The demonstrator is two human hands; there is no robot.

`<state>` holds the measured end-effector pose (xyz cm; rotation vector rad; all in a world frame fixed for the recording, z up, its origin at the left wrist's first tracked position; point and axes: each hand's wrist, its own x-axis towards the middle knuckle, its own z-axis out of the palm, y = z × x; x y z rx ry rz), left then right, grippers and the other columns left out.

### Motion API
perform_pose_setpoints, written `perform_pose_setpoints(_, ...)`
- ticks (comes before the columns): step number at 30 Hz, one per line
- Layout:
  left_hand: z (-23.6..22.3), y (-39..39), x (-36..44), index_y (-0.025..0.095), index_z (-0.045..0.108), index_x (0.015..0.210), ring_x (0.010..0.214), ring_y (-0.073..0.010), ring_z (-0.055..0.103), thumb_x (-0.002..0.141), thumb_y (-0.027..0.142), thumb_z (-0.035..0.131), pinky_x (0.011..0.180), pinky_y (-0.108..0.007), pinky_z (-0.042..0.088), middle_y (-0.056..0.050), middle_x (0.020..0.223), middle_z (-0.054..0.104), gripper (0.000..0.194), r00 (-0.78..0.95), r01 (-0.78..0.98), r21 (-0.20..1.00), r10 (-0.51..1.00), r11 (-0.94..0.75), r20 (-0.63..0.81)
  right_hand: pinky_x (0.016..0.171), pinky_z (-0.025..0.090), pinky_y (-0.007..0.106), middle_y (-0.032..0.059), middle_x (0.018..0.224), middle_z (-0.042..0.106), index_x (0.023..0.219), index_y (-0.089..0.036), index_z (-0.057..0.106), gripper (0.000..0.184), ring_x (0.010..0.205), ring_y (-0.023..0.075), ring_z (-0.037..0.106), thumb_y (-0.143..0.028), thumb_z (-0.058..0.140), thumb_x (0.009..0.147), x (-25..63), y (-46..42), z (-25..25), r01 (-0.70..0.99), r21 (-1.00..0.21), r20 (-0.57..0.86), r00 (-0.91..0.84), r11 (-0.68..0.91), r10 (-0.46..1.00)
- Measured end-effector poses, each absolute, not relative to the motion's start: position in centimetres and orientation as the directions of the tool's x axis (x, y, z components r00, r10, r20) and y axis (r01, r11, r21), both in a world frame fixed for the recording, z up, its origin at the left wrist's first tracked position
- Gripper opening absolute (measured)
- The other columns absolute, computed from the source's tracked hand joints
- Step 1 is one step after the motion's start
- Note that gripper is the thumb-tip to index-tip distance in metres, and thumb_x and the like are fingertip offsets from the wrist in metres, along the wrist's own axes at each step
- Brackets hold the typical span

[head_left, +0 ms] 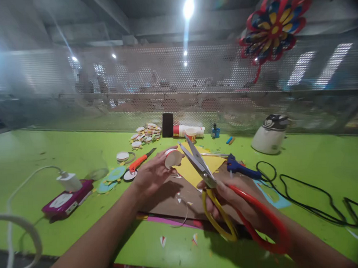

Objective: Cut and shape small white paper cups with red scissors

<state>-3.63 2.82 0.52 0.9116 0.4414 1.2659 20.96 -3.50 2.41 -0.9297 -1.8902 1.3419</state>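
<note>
My left hand [151, 172] is closed on a small round paper cup bottom [173, 158], white with a thin red rim, lifted over the work board. In my right hand [231, 197] is a large pair of scissors [199, 165] with one yellow and one red handle. Their blades stand apart and point up and left, close beside the cup bottom. Under both hands lie a brown board [167, 195] and a yellow paper sheet [185, 170]. White and red paper scraps [163, 241] are scattered at the table's near side.
An orange utility knife [138, 162] and light-blue paper discs [114, 174] lie left. A purple power strip [67, 197] holds a white charger. Right are a blue glue gun [243, 168], its black cord [310, 198] and a white-grey container [268, 136]. Cut cup pieces [145, 134] are heaped behind.
</note>
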Motion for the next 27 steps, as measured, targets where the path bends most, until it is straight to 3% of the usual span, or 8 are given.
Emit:
perform_pose_setpoints(3,0.5,3.1,-3.6,0.015,0.073,0.113,0.082,-0.0177,0.062,0.091,0.021,0.056,0.07,-0.028,0.051,-0.008,0.102,0.072,0.028,0.278,-0.658,0.752,0.942,0.045,0.187,0.057,0.052,0.03,0.0029,0.068,0.066,0.093,-0.02,0.066,0.05,0.057,0.0157,0.061,-0.065,0.044,0.094,21.0,-3.7,1.4,0.137,-0.984,0.018,-0.553,0.112,0.833)
perform_pose_setpoints(8,0.2,3.1,-3.5,0.016,0.072,0.115,0.094,-0.0231,0.063,0.092,0.025,0.053,0.081,-0.035,0.051,-0.011,0.111,0.072,0.031,0.258,-0.655,0.754,0.952,0.049,0.162,0.058,0.05,0.027,0.0044,0.071,0.066,0.077,-0.019,0.066,0.054,0.063,0.0163,0.064,-0.065,0.043,0.094,20.8,-4.4,0.2,0.176,-0.983,-0.12,-0.458,-0.042,0.881)
perform_pose_setpoints(15,0.3,2.8,-3.6,0.011,0.071,0.117,0.103,-0.0257,0.063,0.089,0.023,0.056,0.088,-0.035,0.05,-0.015,0.117,0.071,0.034,0.238,-0.567,0.823,0.953,-0.022,0.189,0.051,0.045,0.022,0.0015,0.064,0.062,0.083,-0.016,0.066,0.054,0.052,0.0101,0.055,-0.063,0.044,0.095,21.0,-4.5,0.6,0.174,-0.983,-0.04,-0.534,0.063,0.844)
perform_pose_setpoints(27,0.0,2.8,-3.8,0.01,0.074,0.111,0.106,-0.0286,0.063,0.089,0.023,0.054,0.087,-0.038,0.051,-0.016,0.115,0.072,0.032,0.26,-0.543,0.839,0.944,-0.032,0.204,0.05,0.047,0.023,-0.0003,0.062,0.062,0.098,-0.016,0.066,0.065,0.049,0.0101,0.057,-0.077,0.052,0.082,20.3,-4.7,0.9,0.111,-0.991,-0.12,-0.495,-0.074,0.86)
